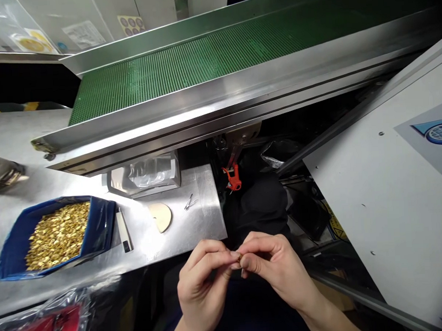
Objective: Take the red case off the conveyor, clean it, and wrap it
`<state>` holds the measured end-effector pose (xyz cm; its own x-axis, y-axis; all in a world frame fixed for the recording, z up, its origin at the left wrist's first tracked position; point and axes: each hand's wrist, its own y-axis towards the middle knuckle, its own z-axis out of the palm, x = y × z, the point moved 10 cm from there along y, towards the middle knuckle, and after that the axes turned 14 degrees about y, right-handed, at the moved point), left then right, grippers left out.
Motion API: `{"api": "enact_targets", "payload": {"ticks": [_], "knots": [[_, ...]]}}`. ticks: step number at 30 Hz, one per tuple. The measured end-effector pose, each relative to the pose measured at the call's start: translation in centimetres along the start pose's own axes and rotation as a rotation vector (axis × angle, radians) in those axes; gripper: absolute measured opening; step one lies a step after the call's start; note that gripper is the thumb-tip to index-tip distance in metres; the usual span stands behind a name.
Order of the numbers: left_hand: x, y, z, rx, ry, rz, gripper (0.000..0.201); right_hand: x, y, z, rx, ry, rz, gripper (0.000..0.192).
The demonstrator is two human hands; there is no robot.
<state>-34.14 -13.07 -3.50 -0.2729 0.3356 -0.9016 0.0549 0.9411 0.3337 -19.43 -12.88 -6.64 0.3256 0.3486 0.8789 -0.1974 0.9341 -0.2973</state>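
Observation:
My left hand and my right hand meet fingertip to fingertip low in the view, beyond the steel table's right edge. Together they pinch a tiny gold-coloured piece, mostly hidden by the fingers. A blue bin full of small gold-coloured parts stands on the steel table to the left, well away from both hands.
On the table lie a small wooden half-disc, a metal clip, a white strip tool and a clear plastic bag. A green conveyor belt runs across behind. A white machine panel stands right. Red packaging lies bottom left.

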Motion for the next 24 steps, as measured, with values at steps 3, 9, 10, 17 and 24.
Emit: {"api": "enact_targets", "payload": {"ticks": [3,9,10,17,24], "knots": [[0.0,-0.1,0.1,-0.019,0.006,-0.005,0.028,0.0,-0.3,0.0,0.007,-0.032,0.007,0.015],[-0.2,-0.4,0.1,-0.047,0.025,0.008,0.028,-0.4,-0.7,0.2,-0.001,0.049,0.004,0.013],[-0.1,-0.5,0.2,-0.051,0.019,0.004,0.027,-0.7,-0.7,0.2,0.001,0.093,0.020,0.013],[-0.4,0.3,0.9,0.076,0.038,0.034,0.027,-1.9,-0.2,-0.7,0.021,0.215,0.130,0.020],[-0.5,0.8,1.9,0.113,0.072,0.136,0.022,-2.5,0.5,-2.2,-0.067,0.300,0.183,0.043]]}}
